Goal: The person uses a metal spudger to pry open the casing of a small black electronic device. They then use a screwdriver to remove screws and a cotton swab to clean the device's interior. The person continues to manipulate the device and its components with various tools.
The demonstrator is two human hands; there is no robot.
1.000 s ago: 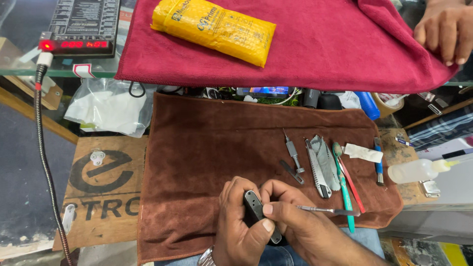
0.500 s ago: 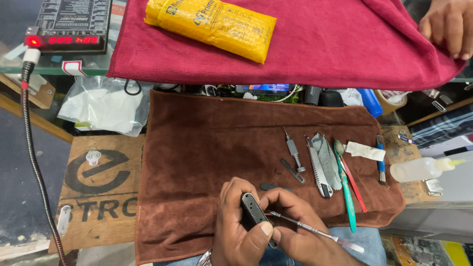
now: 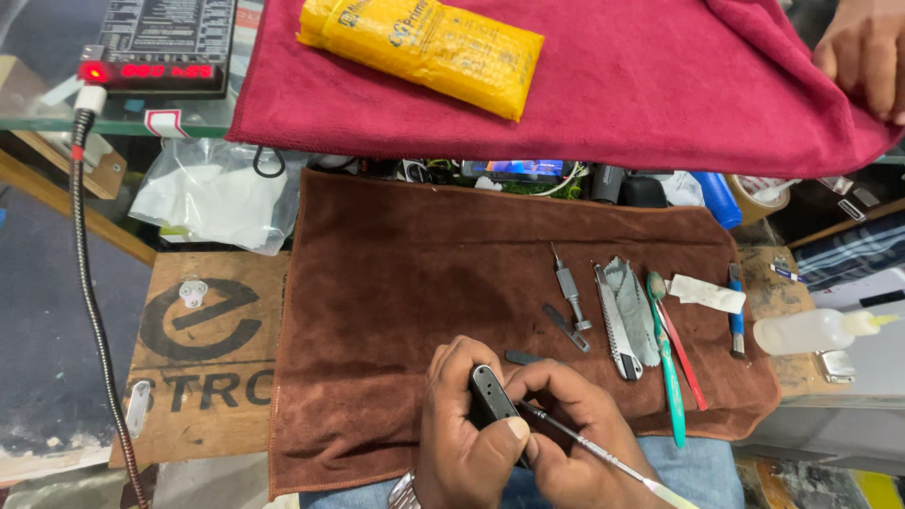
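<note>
Nearest the camera, at the bottom edge, the left hand (image 3: 467, 443) is closed around a small black device (image 3: 492, 401), thumb pressed across its lower part, so that the device stands tilted between the fingers with its flat face showing. The right hand (image 3: 566, 434) is pinched shut on a thin metal probe (image 3: 584, 448), whose dark tip meets the device's right side just beside the left thumb while its shaft runs down and to the right, away from the grip. Both hands hover over the near edge of a brown cloth (image 3: 424, 273). Just beyond the knuckles a small dark flat piece (image 3: 524, 358) lies on the cloth, and farther to the right of the grip lies a row of tools: dark tweezers (image 3: 566, 327), a small screwdriver (image 3: 568, 287), a utility knife (image 3: 615, 322) with a grey rag (image 3: 633, 306) against it, a green toothbrush (image 3: 667, 363), a red tool (image 3: 681, 351) and a blue-handled tool (image 3: 735, 306). Off the cloth's right edge lies a clear squeeze bottle (image 3: 811, 330). Nothing lies between the grip and these. Left of the grip is a wooden board (image 3: 203, 349) and a gooseneck cable (image 3: 90, 283). Beyond, a plastic bag (image 3: 212, 198), then a red cloth (image 3: 613, 85) bearing a yellow packet (image 3: 419, 52), a device with a red display (image 3: 160, 47), and another person's hand (image 3: 863, 52) at the far right.
</note>
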